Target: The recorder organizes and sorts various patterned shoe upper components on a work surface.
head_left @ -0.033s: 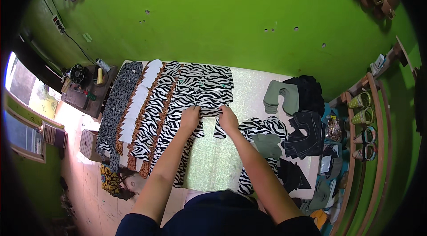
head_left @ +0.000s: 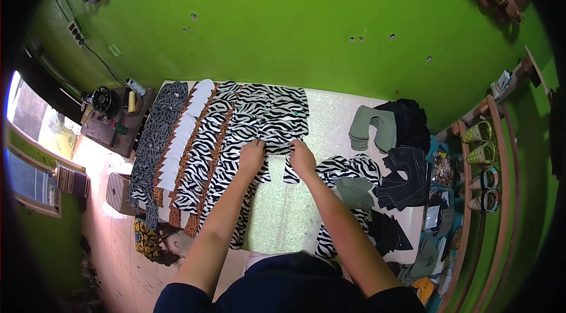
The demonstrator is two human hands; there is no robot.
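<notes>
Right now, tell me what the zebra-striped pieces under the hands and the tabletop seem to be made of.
Zebra-striped pieces: probably thin printed fabric or synthetic sheet; they lie flat, cut to shape, matte. Tabletop: pale, speckled and glittery, possibly a laminate or plastic covering; hard to say. Left hand and right hand press the pieces.

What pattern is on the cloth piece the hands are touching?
Black and white zebra stripes on the cloth piece, under the left hand and right hand; head view.

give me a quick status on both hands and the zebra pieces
Left hand and right hand both pressed flat on a zebra-print piece at table centre. More zebra-print rows to the left. Green and black cut pieces to the right, apart from the hands.
</notes>
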